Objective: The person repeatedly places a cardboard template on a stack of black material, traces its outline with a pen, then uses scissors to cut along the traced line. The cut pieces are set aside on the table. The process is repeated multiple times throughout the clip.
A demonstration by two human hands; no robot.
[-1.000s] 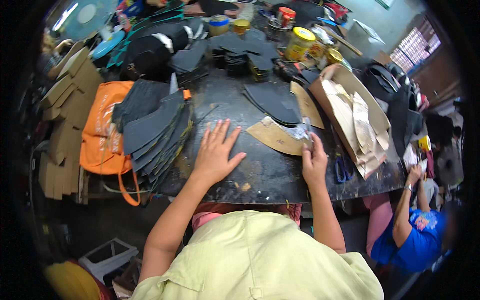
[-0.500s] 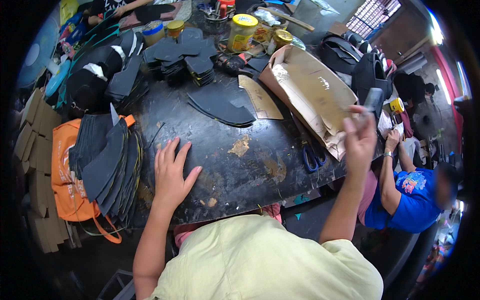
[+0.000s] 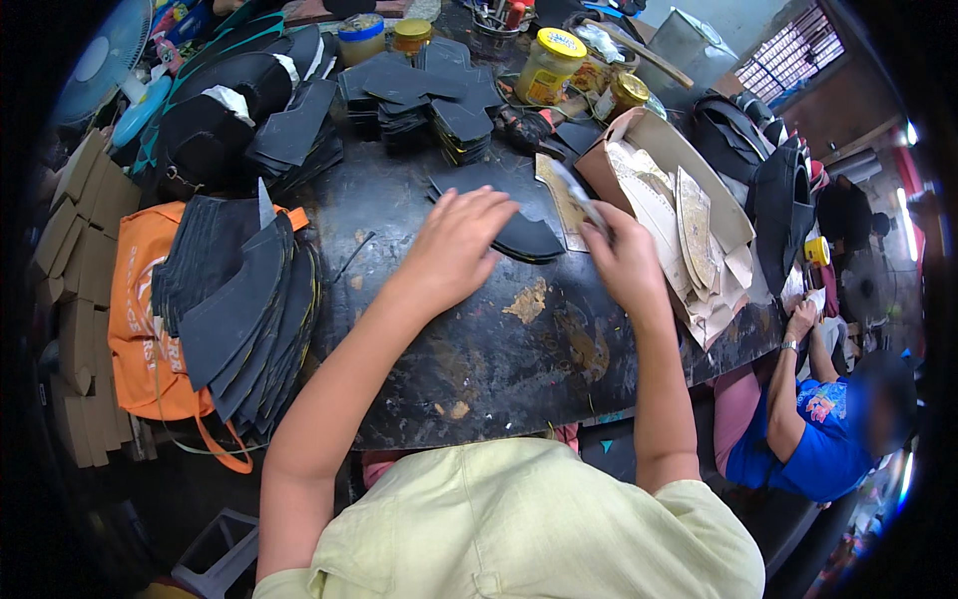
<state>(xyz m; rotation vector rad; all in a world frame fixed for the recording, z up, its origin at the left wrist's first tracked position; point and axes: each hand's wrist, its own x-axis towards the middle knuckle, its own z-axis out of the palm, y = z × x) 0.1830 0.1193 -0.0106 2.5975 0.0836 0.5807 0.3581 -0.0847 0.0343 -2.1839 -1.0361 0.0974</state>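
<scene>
My left hand (image 3: 454, 245) lies over the near left part of a small stack of dark curved sheet pieces (image 3: 529, 238), fingers stretched out and holding nothing. In my right hand (image 3: 629, 255) is a slim silver-grey pen-shaped tool (image 3: 574, 188), blurred and angled up to the left; its exact kind is unclear. Just behind that tool lies a tan card template (image 3: 552, 188), partly covered. To the right of my right hand, an open cardboard box (image 3: 733, 215) holds several tan card templates (image 3: 694, 225).
Stacks of dark cut pieces (image 3: 424, 95) stand at the back, others (image 3: 239, 309) on an orange bag (image 3: 140, 329) at left. Behind are a yellow-lidded jar (image 3: 551, 70) and a wooden-handled tool (image 3: 649, 55). A person in blue (image 3: 798, 409) works at right.
My left hand has moved forward and right from the bare tabletop onto the dark pieces. The right hand has come left from over the box with the tool. The view has shifted.
</scene>
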